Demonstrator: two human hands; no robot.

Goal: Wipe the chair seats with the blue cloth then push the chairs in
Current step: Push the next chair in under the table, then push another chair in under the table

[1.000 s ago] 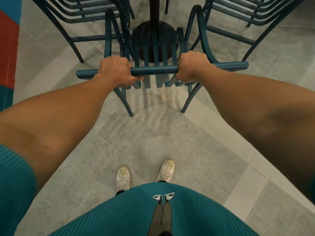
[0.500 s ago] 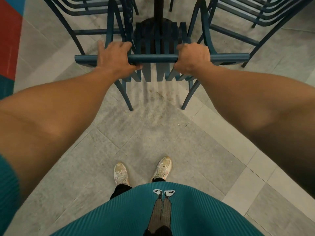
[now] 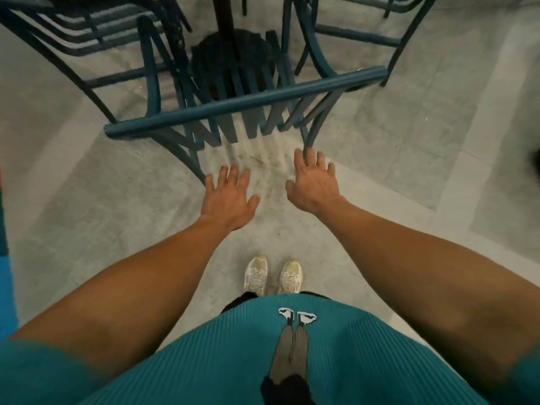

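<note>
Item 1: blue slatted chair (image 3: 245, 108), standing on the grey tiled floor (image 3: 87, 206) with its top rail running from lower left to upper right. Its seat slats reach in beside the black table pedestal base (image 3: 230, 59). Nothing touches the rail.

Item 2: left hand (image 3: 230, 197), palm down, fingers spread and straight, holding nothing. It hangs in the air on the near side of the chair, apart from the rail, close by the chair's rear left leg.

Item 3: right hand (image 3: 314, 182), palm down, fingers spread and loosely extended, holding nothing. Its fingertips lie just beside the lower end of the chair's rear right leg; contact cannot be confirmed.

Item 4: 2 further blue chairs, 1 at upper left (image 3: 84, 39) and 1 at upper right (image 3: 359, 30), flanking the same pedestal.

Item 5: 2 pale sneakers (image 3: 273, 276), side by side on the floor below the hands; teal ribbed shirt (image 3: 233, 361) along the bottom edge.

The blue cloth is not in view.
</note>
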